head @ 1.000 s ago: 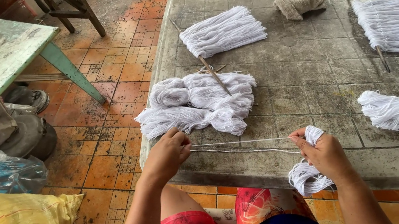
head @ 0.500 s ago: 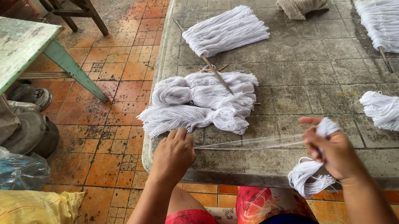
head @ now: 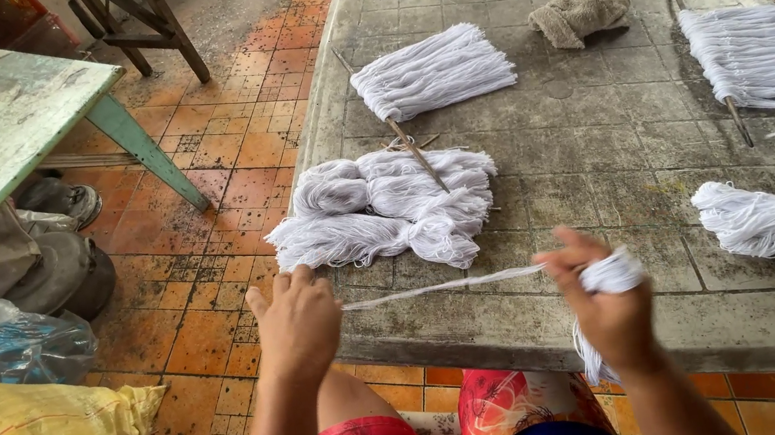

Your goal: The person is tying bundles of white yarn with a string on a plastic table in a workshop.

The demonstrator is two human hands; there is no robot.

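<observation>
Taut white string (head: 443, 286), soft bundle (head: 611, 273), perhaps gripped

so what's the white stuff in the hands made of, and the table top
White bundle in the right hand: likely cotton yarn, matte, with many thin soft strands; one length stretches to the left hand. Table: looks like concrete, grey, stained, scored in a grid.

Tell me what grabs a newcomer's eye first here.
A taut white strand stretched between the left hand and the right hand, which grips a small white bundle. Behind them, a heap of white yarn bundles lies on the grey stone table.
</observation>
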